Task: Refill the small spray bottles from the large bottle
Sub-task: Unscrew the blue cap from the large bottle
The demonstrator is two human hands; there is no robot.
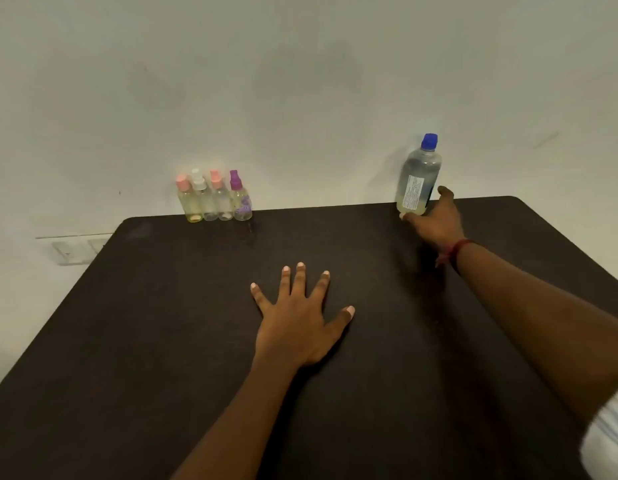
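Gripping the large bottle [418, 181] low on its body, your right hand [435, 221] has the thumb curled round one side and the fingers round the other. The bottle stands tilted at the table's [162, 323] far edge. Above your fingers sit its blue cap [429, 140] and a white label [412, 192] whose small print is too blurred to read. Your left hand [297, 323] lies flat on the table, fingers spread and released. Well beyond those fingertips and to their left, four small spray bottles [214, 199] stand in a touching row against the wall [300, 98], capped pink, white, pink and purple. The purple-capped bottle [241, 199] carries a purple print, unreadable.
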